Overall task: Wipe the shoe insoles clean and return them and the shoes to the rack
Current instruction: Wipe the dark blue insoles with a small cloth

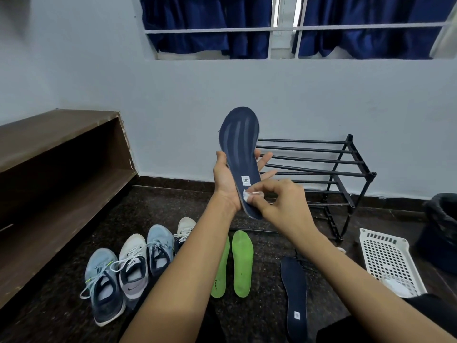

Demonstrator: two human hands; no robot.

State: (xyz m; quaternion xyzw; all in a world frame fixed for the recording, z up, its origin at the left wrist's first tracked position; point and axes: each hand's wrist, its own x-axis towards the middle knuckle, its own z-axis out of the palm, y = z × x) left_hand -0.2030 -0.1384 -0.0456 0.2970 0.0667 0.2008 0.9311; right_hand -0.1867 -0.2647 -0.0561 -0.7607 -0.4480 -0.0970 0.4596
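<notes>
from the head view i see the left hand (226, 184) wrapped round the middle of the navy insole (243, 154), holding it upright with its printed face toward me, which i judge keeps it stiff while the right hand (284, 201) pinches a small white wipe (249, 194) against its heel end. the second navy insole (295, 293), two green insoles (242, 263) and a row of shoes (128, 268) lie on the dark speckled floor (61, 305), likely staged for cleaning in turn. the black rack (321, 169) stands against the pale blue wall (173, 107), with a white basket (390, 263) near it.

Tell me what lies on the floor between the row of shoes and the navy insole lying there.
Two green insoles, side by side, in the head view.
</notes>
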